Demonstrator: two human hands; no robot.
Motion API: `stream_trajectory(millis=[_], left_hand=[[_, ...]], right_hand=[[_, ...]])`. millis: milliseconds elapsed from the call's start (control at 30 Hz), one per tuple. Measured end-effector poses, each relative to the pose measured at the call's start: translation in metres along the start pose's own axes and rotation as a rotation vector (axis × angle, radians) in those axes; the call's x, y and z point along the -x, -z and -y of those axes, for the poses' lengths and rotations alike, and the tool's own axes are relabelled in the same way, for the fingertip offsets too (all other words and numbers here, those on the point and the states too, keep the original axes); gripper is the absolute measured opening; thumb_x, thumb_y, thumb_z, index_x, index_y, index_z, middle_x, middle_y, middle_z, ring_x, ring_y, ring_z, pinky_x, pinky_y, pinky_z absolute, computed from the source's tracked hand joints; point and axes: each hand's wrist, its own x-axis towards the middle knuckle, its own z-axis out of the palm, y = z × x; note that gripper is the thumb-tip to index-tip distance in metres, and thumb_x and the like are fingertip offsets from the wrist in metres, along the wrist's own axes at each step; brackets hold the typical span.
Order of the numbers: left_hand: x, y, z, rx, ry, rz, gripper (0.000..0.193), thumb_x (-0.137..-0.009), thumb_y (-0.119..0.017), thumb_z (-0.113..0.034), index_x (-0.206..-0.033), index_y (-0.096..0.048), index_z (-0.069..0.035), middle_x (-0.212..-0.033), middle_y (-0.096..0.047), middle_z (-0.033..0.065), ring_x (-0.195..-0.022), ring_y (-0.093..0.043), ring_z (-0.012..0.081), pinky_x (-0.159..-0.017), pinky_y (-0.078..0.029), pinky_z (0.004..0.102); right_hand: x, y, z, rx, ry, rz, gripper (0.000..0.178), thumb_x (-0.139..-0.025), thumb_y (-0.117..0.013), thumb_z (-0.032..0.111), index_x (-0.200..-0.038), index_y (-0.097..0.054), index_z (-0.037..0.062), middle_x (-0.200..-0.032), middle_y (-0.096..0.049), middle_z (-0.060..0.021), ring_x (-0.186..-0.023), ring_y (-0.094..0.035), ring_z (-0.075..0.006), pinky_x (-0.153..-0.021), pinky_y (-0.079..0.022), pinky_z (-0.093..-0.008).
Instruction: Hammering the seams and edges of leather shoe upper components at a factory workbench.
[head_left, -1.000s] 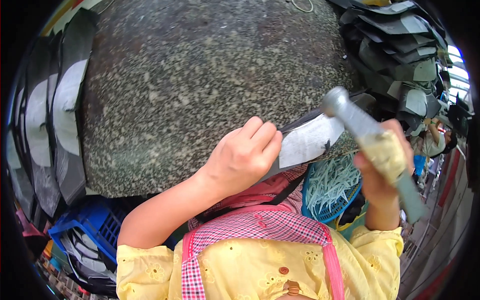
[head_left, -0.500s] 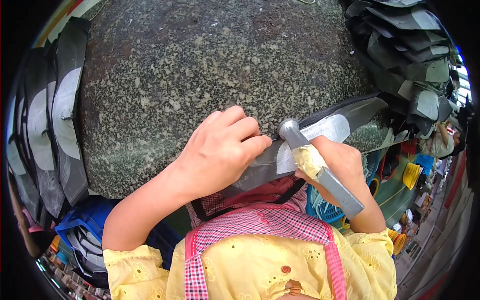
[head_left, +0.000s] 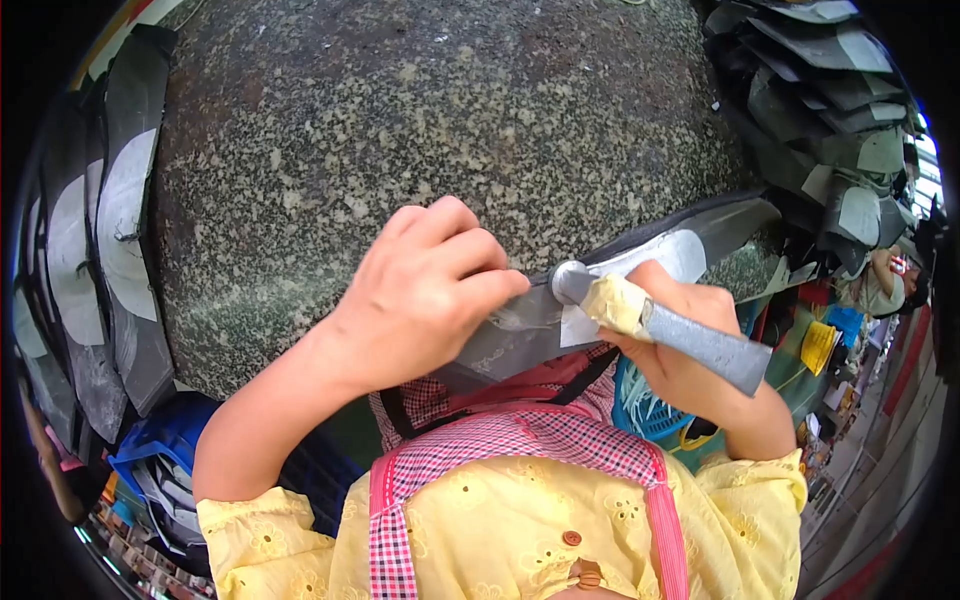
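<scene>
A long dark grey sheet piece (head_left: 510,342), flexible-looking and bearing a light grey patch (head_left: 675,255), lies along the near edge of the stone slab. Its upper edge is folded over or doubled. With curled fingers, my left hand (head_left: 425,295) pinches that edge left of the patch. My right hand (head_left: 698,298) is closed round a hammer (head_left: 715,350) with yellow wrapping about the middle of its head. The round hammer face is at the piece's edge, just right of my left fingertips; I cannot tell whether it touches. My right hand hides the hammer's handle.
Speckled stone slab (head_left: 440,130) fills the middle. Stacks of similar dark pieces stand at the left (head_left: 130,230) and far right (head_left: 830,90). A blue crate (head_left: 165,440) sits low left, a blue basket (head_left: 640,405) below right. Another person (head_left: 885,280) is at the far right.
The hammer has swung flatter, its round face lower and its wedge end further right and up. My left hand has slid slightly left along the edge.
</scene>
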Motion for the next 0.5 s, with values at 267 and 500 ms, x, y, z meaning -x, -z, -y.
stream_trajectory(millis=[267,500], left_hand=[[0.003,0.005,-0.011,-0.25,-0.145,0.023,0.024,-0.067,-0.065,-0.014,-0.091,-0.068,-0.013,-0.088,-0.06,-0.0014,-0.089,-0.055,0.0212,-0.076,-0.04,0.0381],[0.012,0.01,-0.003,-0.128,-0.008,0.01,0.025,-0.065,-0.069,-0.011,-0.09,-0.068,-0.015,-0.087,-0.061,-0.0022,-0.09,-0.055,0.0222,-0.076,-0.04,0.0373]], right_hand=[[0.005,0.023,0.024,0.051,0.053,-0.17,0.028,-0.07,-0.073,0.02,-0.091,-0.057,0.0091,-0.07,-0.061,-0.0098,-0.06,-0.065,-0.0283,-0.051,-0.05,-0.0342],[-0.022,0.021,0.01,0.201,0.13,0.129,0.031,-0.072,-0.072,0.019,-0.085,-0.048,0.0053,-0.064,-0.055,-0.0081,-0.055,-0.062,-0.0262,-0.045,-0.045,-0.035]])
